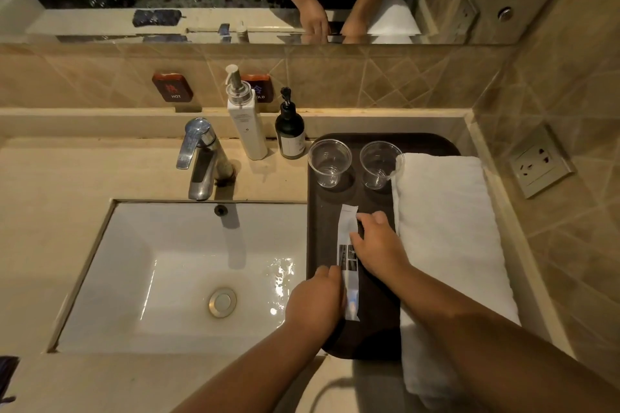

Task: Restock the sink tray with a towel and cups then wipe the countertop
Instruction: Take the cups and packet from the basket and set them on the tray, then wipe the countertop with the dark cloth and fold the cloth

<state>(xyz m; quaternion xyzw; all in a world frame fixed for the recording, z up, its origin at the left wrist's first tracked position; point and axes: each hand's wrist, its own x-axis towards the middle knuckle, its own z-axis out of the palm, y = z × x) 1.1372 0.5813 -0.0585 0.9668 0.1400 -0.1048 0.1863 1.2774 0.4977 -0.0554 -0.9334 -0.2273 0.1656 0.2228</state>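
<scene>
Your countertop carried the white sink on the left and the dark tray on the right. The folded white towel lay along the tray's right side, its near end overhanging the tray edge and partly hidden under your right forearm. Two clear cups stood upright at the tray's far end, the right one just beside the towel. A long white packet lay lengthwise on the tray between your hands. Your right hand rested fingers-down on its right edge near the middle; your left hand pressed its near left edge. Whether either hand pinched the packet or merely touched it could not be told. The packet's print was too small to read.
</scene>
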